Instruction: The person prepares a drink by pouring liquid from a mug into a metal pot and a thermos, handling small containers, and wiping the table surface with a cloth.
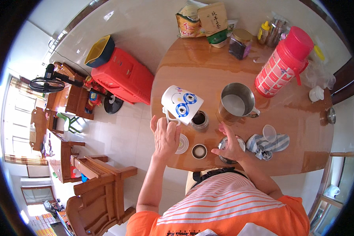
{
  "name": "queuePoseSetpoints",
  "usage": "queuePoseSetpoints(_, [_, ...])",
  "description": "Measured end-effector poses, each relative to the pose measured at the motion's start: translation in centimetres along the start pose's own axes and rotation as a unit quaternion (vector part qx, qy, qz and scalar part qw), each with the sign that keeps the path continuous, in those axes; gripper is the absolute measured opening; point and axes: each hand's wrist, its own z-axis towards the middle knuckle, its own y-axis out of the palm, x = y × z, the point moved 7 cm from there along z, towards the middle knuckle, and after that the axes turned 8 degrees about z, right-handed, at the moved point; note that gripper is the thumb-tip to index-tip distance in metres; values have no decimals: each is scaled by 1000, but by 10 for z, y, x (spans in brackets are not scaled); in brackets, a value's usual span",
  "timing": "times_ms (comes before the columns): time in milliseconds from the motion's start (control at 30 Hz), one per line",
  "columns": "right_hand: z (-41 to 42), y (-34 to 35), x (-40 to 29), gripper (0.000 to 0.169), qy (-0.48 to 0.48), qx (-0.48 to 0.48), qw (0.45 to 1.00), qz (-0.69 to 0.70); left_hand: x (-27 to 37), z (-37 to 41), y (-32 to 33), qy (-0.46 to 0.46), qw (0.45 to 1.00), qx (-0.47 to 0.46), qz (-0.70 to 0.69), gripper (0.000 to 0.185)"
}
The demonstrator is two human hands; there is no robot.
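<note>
My left hand grips the handle of a white mug with a blue-glasses cartoon face. The mug is tilted, its rim over the mouth of a jar with dark contents. Over a round metal lid or dish hovers my right hand, fingers spread, holding nothing; whether it touches the metal is unclear. A stainless steel mug stands beyond that hand. Near the table edge lie a translucent round lid and a small round cap.
A red thermos flask stands at the back right of the wooden table. Right of my right hand lies a striped cloth with a small plastic cup on it. Food bags and a lidded jar line the wall.
</note>
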Motion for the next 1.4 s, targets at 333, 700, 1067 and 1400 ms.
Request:
queuePoseSetpoints(333, [0, -3, 0, 100, -1, 3, 1000, -9, 7, 2, -8, 28, 1000, 8, 10, 14])
queuePoseSetpoints(700, [-3, 2, 10, 100, 0, -9, 1000, 6, -70, -35, 76, -324, 842, -13, -431, 29])
queuePoseSetpoints(1067, [57, 24, -12, 98, -42, 2, 997, -69, -99, -86, 159, -440, 690, -28, -573, 33])
queuePoseSetpoints(1400, [83, 44, -7, 72, -48, 26, 995, 89, -97, -88, 149, -450, 693, -40, -562, 34])
